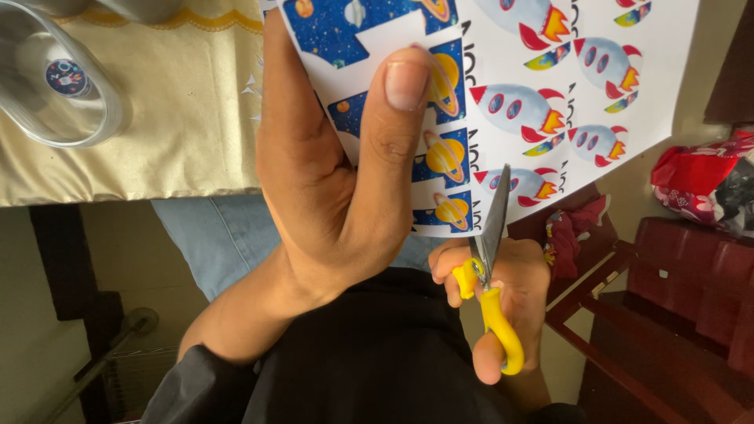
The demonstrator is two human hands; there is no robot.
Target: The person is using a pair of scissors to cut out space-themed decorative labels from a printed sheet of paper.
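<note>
The left hand (330, 180) pinches the sheet (542, 86) — thumb pressed flat on the printed face, the other fingers hidden behind the paper, so the grip reads as a clamp through the sheet's thickness. That hold looks meant to keep the paper taut and lifted off the table (157, 110), with the sheet's lower edge hanging free in the air above the lap rather than resting on anything.

The sheet is white, printed with rows of rockets and a column of ringed planets on blue squares. It sits at a slant, its lower edge running from near the thumb up toward the right.

The right hand (510, 290) is closed through the yellow loops of the scissors (491, 259), fingers curled in the handles. The blades appear nearly together, and they meet the sheet at its lower edge, between the planet column and the lowest rocket. The scissors' long axis runs almost straight up the view, handles toward the body, tips pointing away and leaning slightly right — roughly along the gap between the printed columns, which seems to be why they are angled so.

On the table's left part, well apart from the hands, lies a clear plastic cup (63, 86) with a small round sticker on it.
</note>
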